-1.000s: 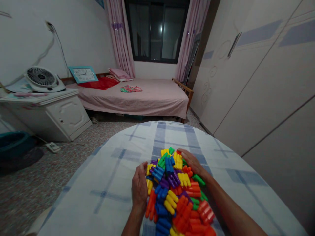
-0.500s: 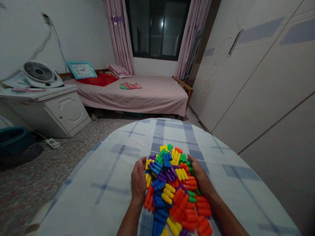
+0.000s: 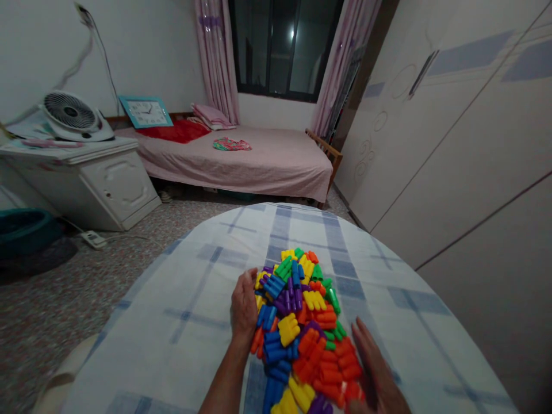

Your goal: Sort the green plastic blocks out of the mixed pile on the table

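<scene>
A heap of chunky plastic interlocking blocks (image 3: 304,328) in red-orange, yellow, blue, purple and green lies on a round table under a white cloth with blue checks (image 3: 181,299). My left hand (image 3: 244,305) rests upright against the heap's left side, touching the blocks and holding nothing. My right hand (image 3: 375,368) is blurred, with its fingers spread, at the heap's near right edge. It holds nothing and sits beside the orange blocks. The heap's underside is hidden.
Beyond the table's far edge stand a bed with a pink sheet (image 3: 241,167) and a white cabinet (image 3: 86,187) carrying a white fan (image 3: 73,118). Tall white wardrobe doors (image 3: 452,144) run along the right. A teal basin (image 3: 23,227) sits on the floor at left.
My right hand has moved from the heap's upper right side toward me and outward, its fingers spreading. The blocks have shifted a little. My left hand stays at the heap's left side.
</scene>
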`<state>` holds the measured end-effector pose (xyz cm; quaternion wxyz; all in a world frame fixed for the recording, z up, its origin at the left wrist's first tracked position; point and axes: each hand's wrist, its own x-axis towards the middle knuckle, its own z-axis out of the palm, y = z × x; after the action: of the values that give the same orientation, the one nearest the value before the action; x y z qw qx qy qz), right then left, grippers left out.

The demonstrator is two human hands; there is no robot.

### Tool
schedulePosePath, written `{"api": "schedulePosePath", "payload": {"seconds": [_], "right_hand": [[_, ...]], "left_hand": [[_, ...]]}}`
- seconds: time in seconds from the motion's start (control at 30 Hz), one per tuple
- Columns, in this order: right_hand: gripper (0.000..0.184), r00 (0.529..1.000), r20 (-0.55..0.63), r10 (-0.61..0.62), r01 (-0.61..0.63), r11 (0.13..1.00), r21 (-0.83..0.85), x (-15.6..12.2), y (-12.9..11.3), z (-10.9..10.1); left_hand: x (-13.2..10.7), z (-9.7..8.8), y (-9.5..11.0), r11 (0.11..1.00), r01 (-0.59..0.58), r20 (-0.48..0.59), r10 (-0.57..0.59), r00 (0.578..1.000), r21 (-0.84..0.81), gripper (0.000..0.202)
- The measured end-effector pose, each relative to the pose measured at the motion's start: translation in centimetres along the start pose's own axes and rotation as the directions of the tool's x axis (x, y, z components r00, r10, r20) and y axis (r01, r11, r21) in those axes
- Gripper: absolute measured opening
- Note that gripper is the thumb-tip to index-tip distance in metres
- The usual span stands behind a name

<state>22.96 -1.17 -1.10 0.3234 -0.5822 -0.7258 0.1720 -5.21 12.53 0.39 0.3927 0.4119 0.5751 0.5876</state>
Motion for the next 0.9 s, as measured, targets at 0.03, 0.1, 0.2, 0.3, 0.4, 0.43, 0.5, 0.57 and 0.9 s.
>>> {"api": "schedulePosePath", "payload": {"seconds": [0.03, 0.1, 0.2, 0.3, 0.4, 0.43, 0.5, 0.57, 0.9], "right_hand": [[0.094, 0.997, 0.005, -0.083, 0.083, 0.995, -0.051, -0.8, 0.1, 0.7], [0.098, 0.978, -0.022, -0.206, 0.202, 0.971, -0.127, -1.2, -0.3, 2.3], [0.099, 0.968, -0.092, -0.232, 0.206, 0.951, -0.231, 0.5, -2.1, 4.1], [0.093, 0.975, -0.097, -0.202, 0.165, 0.940, -0.298, 2.5, -3.9, 4.3], [0.093, 0.968, -0.094, -0.233, 0.190, 0.923, -0.333, 2.7, -4.2, 3.8], [0.094, 0.962, -0.099, -0.256, 0.207, 0.913, -0.351, 2.4, -4.0, 3.7], [0.088, 0.934, -0.118, -0.336, 0.261, 0.870, -0.418, 1.5, -3.5, 3.9], [0.073, 0.873, -0.104, -0.476, 0.361, 0.776, -0.517, 0.6, -3.4, 4.4], [0.072, 0.873, -0.010, -0.488, 0.401, 0.728, -0.556, 3.4, -7.6, 6.5]], "left_hand": [[0.0, 0.0, 0.1, 1.000, 0.001, 0.000, -0.001, 1.000, 0.009, 0.058], [0.0, 0.0, 0.3, 1.000, 0.001, 0.003, -0.001, 1.000, 0.031, 0.057], [0.1, -0.1, 0.2, 0.999, -0.011, 0.009, 0.011, 1.000, 0.036, 0.058], [0.3, 0.0, -0.2, 1.000, -0.009, 0.005, 0.009, 1.000, 0.005, 0.060], [0.4, 0.0, -0.5, 1.000, -0.009, -0.004, 0.009, 1.000, -0.019, 0.060], [0.4, -0.1, -0.5, 1.000, -0.011, -0.005, 0.011, 1.000, -0.019, 0.060], [0.4, -0.1, -0.4, 1.000, -0.017, 0.003, 0.017, 1.000, -0.007, 0.059], [0.3, -0.1, -0.4, 1.000, -0.023, 0.010, 0.022, 1.000, 0.012, 0.058], [0.4, -0.2, -0.6, 0.999, -0.038, 0.014, 0.038, 0.999, -0.001, 0.058]]}}
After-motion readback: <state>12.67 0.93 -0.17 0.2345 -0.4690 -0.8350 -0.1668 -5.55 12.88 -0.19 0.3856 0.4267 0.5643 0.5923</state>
